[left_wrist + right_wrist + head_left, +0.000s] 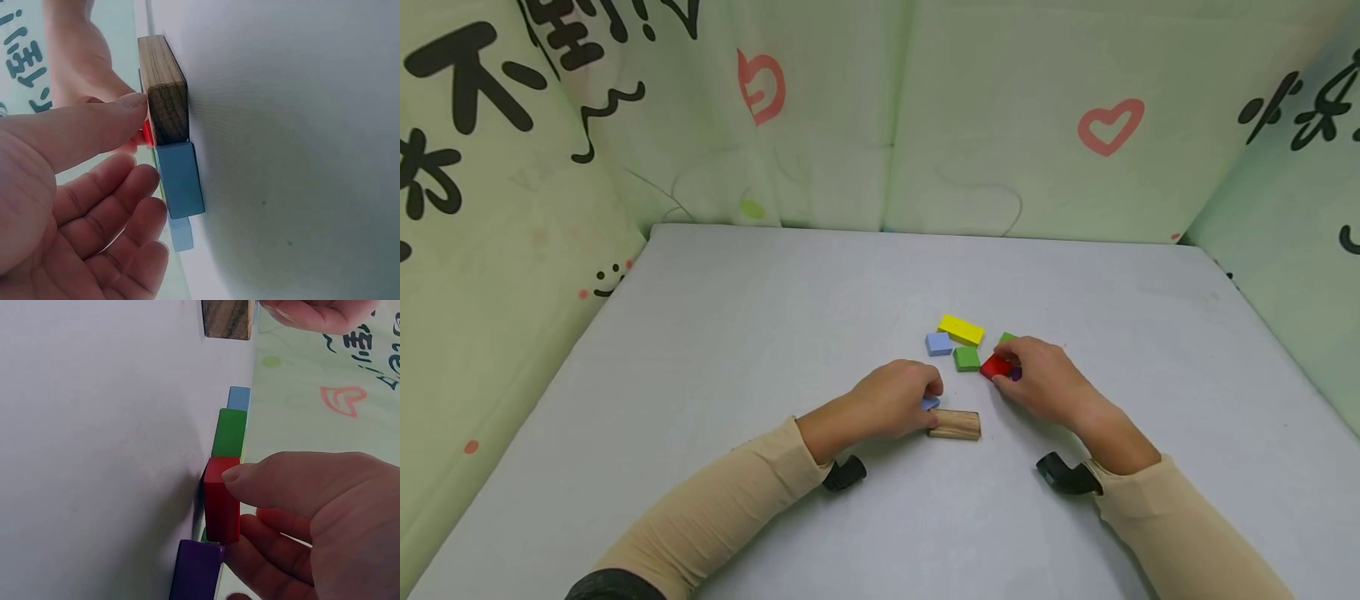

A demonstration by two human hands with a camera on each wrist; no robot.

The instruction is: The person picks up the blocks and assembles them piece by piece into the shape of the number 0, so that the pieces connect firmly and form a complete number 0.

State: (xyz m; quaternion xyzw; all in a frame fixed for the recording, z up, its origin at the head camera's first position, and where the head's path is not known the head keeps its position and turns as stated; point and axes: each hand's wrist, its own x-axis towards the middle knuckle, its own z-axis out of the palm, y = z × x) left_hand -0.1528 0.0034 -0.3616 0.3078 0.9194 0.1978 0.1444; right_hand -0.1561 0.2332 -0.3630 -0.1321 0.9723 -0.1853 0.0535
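My right hand [1047, 379] holds a red block [223, 500] between thumb and fingers. Just beside it a purple block [197, 569] shows, partly covered by the hand in the head view. My left hand [891, 398] is over a light blue block [180, 180] and a striped wooden block [957, 425], which lie end to end. In the left wrist view its thumb is at the wooden block's edge, while the loosely bent fingers are alongside the blue block.
Beyond the hands lie a yellow block [962, 329], a second light blue block [938, 343] and a green block [967, 359]. Another green block [1007, 337] peeks out behind the right hand. Printed curtains [1000, 108] border the white table [737, 333] at the back and sides.
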